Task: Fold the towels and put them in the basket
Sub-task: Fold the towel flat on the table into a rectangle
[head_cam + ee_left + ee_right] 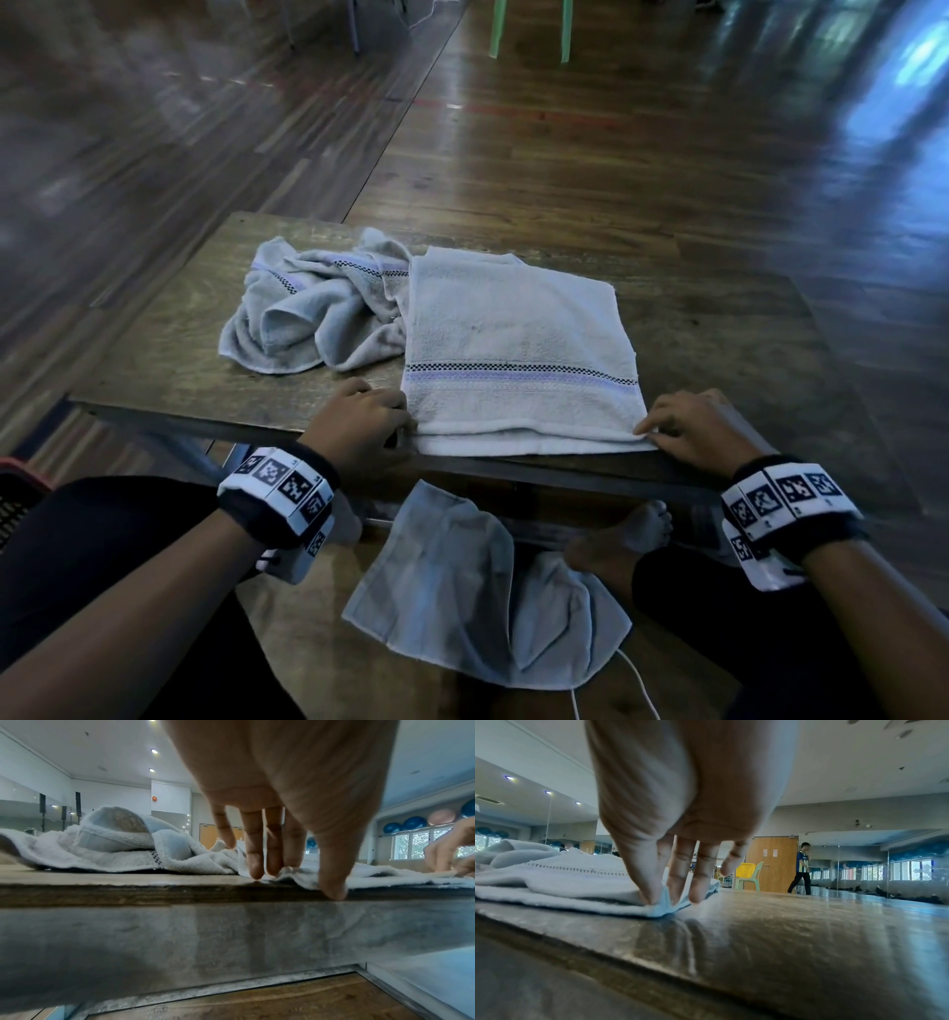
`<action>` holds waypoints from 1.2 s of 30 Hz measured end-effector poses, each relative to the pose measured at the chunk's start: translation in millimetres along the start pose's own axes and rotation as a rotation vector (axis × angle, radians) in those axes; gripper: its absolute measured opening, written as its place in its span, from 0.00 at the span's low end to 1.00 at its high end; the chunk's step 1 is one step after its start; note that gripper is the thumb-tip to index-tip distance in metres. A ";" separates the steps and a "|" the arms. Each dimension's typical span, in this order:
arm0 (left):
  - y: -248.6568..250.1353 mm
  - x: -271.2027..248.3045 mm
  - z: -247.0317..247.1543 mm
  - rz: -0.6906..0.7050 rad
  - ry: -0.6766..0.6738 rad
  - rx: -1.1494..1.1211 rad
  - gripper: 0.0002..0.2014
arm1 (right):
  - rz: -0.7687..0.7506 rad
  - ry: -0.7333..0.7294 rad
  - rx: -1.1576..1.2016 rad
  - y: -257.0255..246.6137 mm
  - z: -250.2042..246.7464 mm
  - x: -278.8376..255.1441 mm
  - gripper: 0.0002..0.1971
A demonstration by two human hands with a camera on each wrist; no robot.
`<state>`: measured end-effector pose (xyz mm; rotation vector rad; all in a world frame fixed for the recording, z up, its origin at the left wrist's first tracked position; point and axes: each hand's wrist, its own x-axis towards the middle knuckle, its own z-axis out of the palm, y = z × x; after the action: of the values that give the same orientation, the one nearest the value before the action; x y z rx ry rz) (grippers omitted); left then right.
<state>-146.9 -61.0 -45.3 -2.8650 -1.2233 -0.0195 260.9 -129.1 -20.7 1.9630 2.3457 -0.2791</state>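
The left hand pinches the near left corner of the pale grey folded terry towel, and the right hand pinches its near right corner. It lies flat on the low wooden table, its striped band running left-right along the near edge. A crumpled grey towel touches its left side.

crumpled towel blocks table far left, folded towel fills centre, bare wood open near left and along right edge
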 end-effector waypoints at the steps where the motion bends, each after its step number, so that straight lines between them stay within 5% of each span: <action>1: -0.7 0.1 0.3 -0.002 0.006 -0.011 0.15 | -0.005 -0.002 0.011 0.3 -0.6 0.3 0.08; 9: -5.3 -1.1 -1.0 -0.031 0.078 -0.121 0.11 | -0.076 0.314 0.063 11.4 5.6 -3.6 0.10; 14: 5.7 -0.3 -1.3 -0.003 0.162 -0.011 0.16 | -0.075 0.288 0.078 10.8 11.7 -7.2 0.09; 19: 4.3 -9.1 -9.9 -0.030 0.346 -0.127 0.09 | -0.099 0.399 0.073 15.4 5.9 -11.4 0.14; 24: 11.6 -17.0 5.4 0.062 0.251 -0.064 0.12 | -0.140 0.307 0.062 16.1 13.2 -13.7 0.14; 36: 9.6 -16.1 12.4 0.041 0.226 -0.100 0.12 | -0.058 0.165 0.110 6.0 24.2 -22.0 0.20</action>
<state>-151.0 -78.9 -58.2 -2.8703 -1.1508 -0.4024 269.3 -153.9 -41.3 2.0427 2.5438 -0.2647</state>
